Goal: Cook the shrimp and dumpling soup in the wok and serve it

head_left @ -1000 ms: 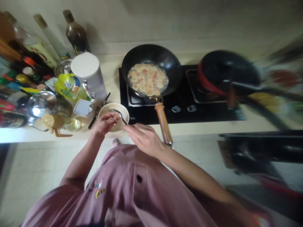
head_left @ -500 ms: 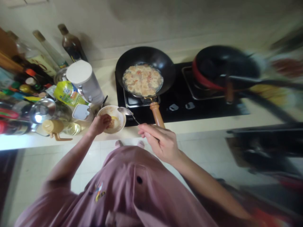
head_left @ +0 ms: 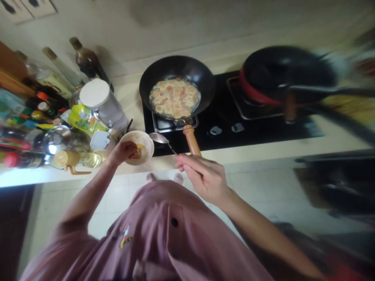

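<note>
My left hand reaches over the rim of a white bowl, its fingers curled together inside. Some yellowish-brown food lies at those fingertips; whether they pinch it is too blurred to tell. With fingers closed round its thin handle, my right hand holds a metal spoon, the spoon's head just past the bowl's right rim. Behind the hands, a black wok sits on the left burner, pale food pieces spread in its bottom. The wok's wooden handle points towards me, partly hidden by my right hand.
On the right burner stands a red-sided black pan, with a wooden-handled utensil across it. A white-lidded jug, a yellow packet, a tan-topped container and several bottles crowd the left counter.
The spoon and my right hand have shifted slightly right, away from the bowl. My left hand stays in the bowl. The camera view has turned slightly.
</note>
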Available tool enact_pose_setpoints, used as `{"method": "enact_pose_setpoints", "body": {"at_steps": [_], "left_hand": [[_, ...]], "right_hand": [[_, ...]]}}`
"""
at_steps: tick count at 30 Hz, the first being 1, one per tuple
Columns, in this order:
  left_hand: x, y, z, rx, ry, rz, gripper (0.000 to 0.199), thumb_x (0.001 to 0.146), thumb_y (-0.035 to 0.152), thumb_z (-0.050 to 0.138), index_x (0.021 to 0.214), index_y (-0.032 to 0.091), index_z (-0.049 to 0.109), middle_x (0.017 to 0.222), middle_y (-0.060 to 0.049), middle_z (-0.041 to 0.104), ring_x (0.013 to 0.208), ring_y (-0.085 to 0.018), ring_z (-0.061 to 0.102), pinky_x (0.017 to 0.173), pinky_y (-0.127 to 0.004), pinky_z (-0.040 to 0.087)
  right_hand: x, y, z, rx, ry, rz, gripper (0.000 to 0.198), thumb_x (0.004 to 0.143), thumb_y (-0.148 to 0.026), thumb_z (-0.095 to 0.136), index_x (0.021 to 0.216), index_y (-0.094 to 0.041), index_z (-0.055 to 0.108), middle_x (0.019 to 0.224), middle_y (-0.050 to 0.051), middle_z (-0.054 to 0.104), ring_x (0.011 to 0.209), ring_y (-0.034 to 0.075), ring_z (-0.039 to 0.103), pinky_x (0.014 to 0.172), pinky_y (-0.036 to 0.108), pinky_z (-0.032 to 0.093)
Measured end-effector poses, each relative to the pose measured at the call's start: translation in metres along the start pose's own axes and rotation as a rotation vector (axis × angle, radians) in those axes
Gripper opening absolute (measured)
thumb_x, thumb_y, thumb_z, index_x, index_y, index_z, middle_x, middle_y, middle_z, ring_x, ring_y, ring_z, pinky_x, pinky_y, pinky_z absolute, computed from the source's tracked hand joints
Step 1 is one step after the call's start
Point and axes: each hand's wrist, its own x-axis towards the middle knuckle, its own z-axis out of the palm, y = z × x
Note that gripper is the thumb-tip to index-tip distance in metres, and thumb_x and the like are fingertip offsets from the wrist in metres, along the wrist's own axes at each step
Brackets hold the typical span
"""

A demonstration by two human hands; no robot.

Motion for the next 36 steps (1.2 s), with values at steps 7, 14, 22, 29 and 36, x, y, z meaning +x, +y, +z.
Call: {"method": "enact_pose_setpoints", "body": {"at_steps": [7, 14, 22, 29, 36], "left_hand": [[0.002, -0.009, -0.001, -0.447, 0.040, -0.083, 0.035, 0.053, 0.014, 0.090, 0.064, 0.013, 0.057, 0.051, 0.005, 0.049, 0.044, -0.007, 0.048, 0.041, -0.017, 0.036], [-0.004, -0.006, 0.000, -0.555, 0.053, -0.086, 0.048, 0.047, 0.002, 0.086, 0.088, 0.015, 0.065, 0.074, 0.002, 0.067, 0.070, -0.013, 0.066, 0.068, -0.025, 0.057], [-0.011, -0.003, 0.001, -0.567, 0.011, -0.053, 0.048, 0.050, 0.011, 0.091, 0.092, 0.014, 0.068, 0.090, -0.005, 0.073, 0.086, -0.019, 0.071, 0.084, -0.032, 0.059], [-0.022, 0.002, -0.003, -0.579, -0.064, -0.039, 0.054, 0.051, 0.024, 0.092, 0.101, 0.018, 0.072, 0.096, -0.008, 0.074, 0.093, -0.023, 0.071, 0.085, -0.033, 0.058], [-0.022, -0.003, 0.001, -0.713, -0.023, -0.010, 0.046, 0.055, 0.037, 0.092, 0.073, 0.016, 0.056, 0.059, 0.005, 0.049, 0.044, -0.002, 0.037, 0.036, -0.011, 0.019]], "right_hand": [[-0.007, 0.005, 0.002, 0.030, -0.031, 0.043, 0.029, 0.096, -0.010, 0.051, 0.121, -0.018, 0.064, 0.089, 0.005, 0.073, 0.078, 0.014, 0.072, 0.071, 0.026, 0.062], [-0.007, 0.005, 0.002, 0.075, -0.048, 0.065, 0.030, 0.096, -0.011, 0.051, 0.121, -0.017, 0.066, 0.096, 0.007, 0.075, 0.081, 0.015, 0.073, 0.075, 0.027, 0.063], [-0.007, 0.006, 0.000, 0.087, -0.038, 0.069, 0.030, 0.095, -0.010, 0.052, 0.120, -0.017, 0.066, 0.095, 0.007, 0.075, 0.082, 0.015, 0.073, 0.074, 0.028, 0.063], [-0.005, 0.003, -0.001, 0.108, -0.027, 0.063, 0.029, 0.095, -0.008, 0.052, 0.120, -0.017, 0.065, 0.093, 0.006, 0.074, 0.080, 0.013, 0.072, 0.073, 0.025, 0.063], [-0.001, -0.003, 0.000, 0.107, -0.030, 0.063, 0.030, 0.095, -0.009, 0.052, 0.119, -0.018, 0.067, 0.093, 0.006, 0.075, 0.079, 0.014, 0.073, 0.071, 0.026, 0.063]]}}
